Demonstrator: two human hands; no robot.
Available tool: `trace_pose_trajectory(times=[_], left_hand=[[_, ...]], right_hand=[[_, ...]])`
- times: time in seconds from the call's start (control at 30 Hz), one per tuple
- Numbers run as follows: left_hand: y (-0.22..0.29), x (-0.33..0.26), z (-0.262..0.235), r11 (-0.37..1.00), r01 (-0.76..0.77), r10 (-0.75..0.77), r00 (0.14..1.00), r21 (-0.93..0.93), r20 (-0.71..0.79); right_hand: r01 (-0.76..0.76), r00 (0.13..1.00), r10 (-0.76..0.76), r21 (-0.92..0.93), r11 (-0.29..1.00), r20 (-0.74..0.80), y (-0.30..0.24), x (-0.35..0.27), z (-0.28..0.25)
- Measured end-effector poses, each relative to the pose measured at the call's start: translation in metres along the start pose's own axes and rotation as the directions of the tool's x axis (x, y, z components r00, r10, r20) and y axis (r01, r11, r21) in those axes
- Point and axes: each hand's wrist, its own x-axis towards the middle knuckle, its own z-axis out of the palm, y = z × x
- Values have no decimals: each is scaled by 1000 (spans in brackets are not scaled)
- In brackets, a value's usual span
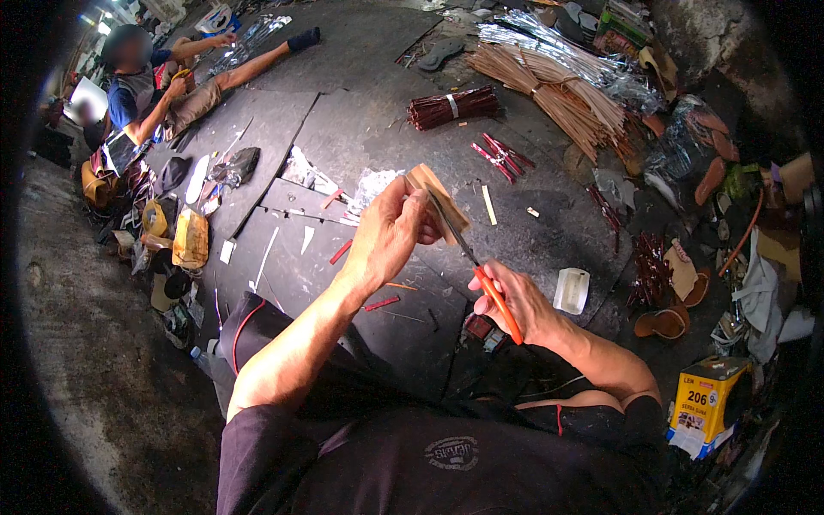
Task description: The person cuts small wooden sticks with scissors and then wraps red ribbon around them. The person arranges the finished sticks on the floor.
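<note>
Dark shirt sits nearest the lens, bottom edge. Left to right from there:

Co-worker is seated far left, well apart from your work. Tan package lies on your left, also well clear of the blades. Crumpled clear plastic lies on the floor beyond your left wrist.

Left hand: thumb and fingers pinch the tan piece along its left side. Piece is up off the floor, out in front of you, slanted. Scissors come in from the near right, blades roughly lengthwise along the piece. Can't tell how far the blades are spread or whether they're biting.

Right hand: fingers wrapped round the orange handles.

Reads as a lengthwise cut. To do it well: pinch close to the line for support, but tuck your left fingertips back, since they're right beside the steel. Cut deep near the pivot, long even squeezes, don't snap to the tips or the edge will probably step. Steer by turning the piece, wrist straight. Hold it taut; slack likely folds it between the blades.

White tray is just right of your right hand; yellow tin is far right, apart.
</note>
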Motion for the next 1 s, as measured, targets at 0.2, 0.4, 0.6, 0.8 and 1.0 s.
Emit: trace_pose_trajectory(times=[0.2, 0.4, 0.6, 0.8, 1.0], left_hand=[[6, -2, 6, 997, -39, 41, 999, 67, -30], [-2, -7, 12, 999, -35, 35, 999, 24, 2], [-5, -4, 12, 999, -19, 18, 1000, 51, 5], [-7, -2, 10, 1000, 15, -15, 1000, 21, 1], [-16, 3, 8, 999, 19, -19, 1000, -27, 2]], right_hand=[[144, 987, -152, -137, 980, -50, 16, -1, 8], [25, 1000, -27, -153, 988, -8, 11, 3, 6], [2, 1000, -1, -78, 997, 17, 5, 2, 5], [33, 999, -34, -90, 995, -14, 12, 1, 6], [-53, 975, 64, 60, 997, -212, 20, -5, -7]])
